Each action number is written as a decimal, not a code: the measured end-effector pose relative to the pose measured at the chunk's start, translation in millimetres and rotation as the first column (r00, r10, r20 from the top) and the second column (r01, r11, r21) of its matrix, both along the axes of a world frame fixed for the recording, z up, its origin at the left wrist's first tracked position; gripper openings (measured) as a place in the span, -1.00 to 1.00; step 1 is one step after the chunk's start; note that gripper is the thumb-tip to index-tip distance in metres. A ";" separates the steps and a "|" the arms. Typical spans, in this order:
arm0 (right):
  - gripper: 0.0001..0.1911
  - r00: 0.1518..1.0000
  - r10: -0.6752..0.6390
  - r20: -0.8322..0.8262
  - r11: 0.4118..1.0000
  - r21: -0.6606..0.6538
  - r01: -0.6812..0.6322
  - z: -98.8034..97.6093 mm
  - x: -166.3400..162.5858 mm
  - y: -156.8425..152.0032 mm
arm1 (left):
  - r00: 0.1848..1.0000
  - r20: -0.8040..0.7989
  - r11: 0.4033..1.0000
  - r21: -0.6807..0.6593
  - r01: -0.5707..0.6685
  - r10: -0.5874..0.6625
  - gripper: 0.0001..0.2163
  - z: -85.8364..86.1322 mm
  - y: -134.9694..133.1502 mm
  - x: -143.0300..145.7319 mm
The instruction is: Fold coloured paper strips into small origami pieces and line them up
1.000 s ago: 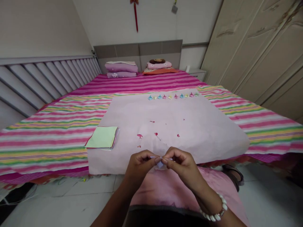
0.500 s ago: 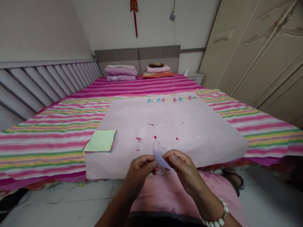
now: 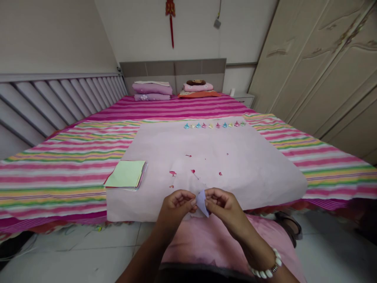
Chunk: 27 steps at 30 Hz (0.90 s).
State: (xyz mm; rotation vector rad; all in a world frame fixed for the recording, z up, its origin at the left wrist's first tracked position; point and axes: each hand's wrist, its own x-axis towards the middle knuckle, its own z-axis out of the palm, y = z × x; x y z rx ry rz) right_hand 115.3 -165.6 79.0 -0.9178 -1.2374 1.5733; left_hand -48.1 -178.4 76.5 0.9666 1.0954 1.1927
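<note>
A small folded piece of purple paper (image 3: 202, 203) is held up between my two hands, over the near edge of the pale sheet (image 3: 165, 137). My left hand (image 3: 178, 206) pinches its left corner between thumb and fingers. On the other side, my right hand (image 3: 222, 204) grips the paper's right edge, thumb toward me; a bead bracelet circles that wrist. Left of my hands lies a stack of square coloured paper (image 3: 126, 175), light green on top. Along the far side of the sheet runs a row of small folded paper shapes (image 3: 218, 125) in blue, yellow, pink and green.
The pale sheet has several torn-looking red spots (image 3: 193, 171) across its middle. It lies on a striped bedspread (image 3: 64, 157). Folded bedding (image 3: 152, 89) sits by the headboard (image 3: 147, 70). A pink cushion (image 3: 203, 239) is beneath my forearms. A wardrobe (image 3: 312, 70) stands at right.
The purple paper has turned to a steeper angle between my hands. My right hand's fingers have shifted their hold along its edge. The view has moved slightly.
</note>
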 end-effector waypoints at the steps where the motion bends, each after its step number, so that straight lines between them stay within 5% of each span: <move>1: -0.78 1.000 -0.012 0.020 1.000 0.007 0.012 -1.6 -0.8 1.2 | 0.999 -0.035 1.000 0.014 -0.017 0.018 -0.87 0.3 0.7 1.5; 8: -0.93 0.942 -0.291 0.165 0.926 0.295 0.234 -15.7 -11.1 6.0 | 0.947 -0.311 0.984 0.176 -0.025 0.080 -0.69 -2.9 -0.6 15.4; 13: -0.88 0.928 -0.321 0.192 0.866 0.456 0.205 -17.7 -15.1 4.7 | 0.884 -0.440 0.959 0.280 -0.035 0.160 -0.71 -5.4 0.4 18.5; 22: -0.86 0.944 -0.322 0.069 0.917 0.272 0.292 -17.1 -18.2 8.9 | 0.885 -0.455 0.953 0.299 0.045 0.101 -0.75 -7.3 -0.7 9.1; 27: -0.93 0.950 -0.310 0.029 0.945 0.115 0.305 -14.7 -17.4 10.4 | 0.681 -0.675 0.757 0.594 0.272 0.285 -0.77 -9.3 0.5 -1.4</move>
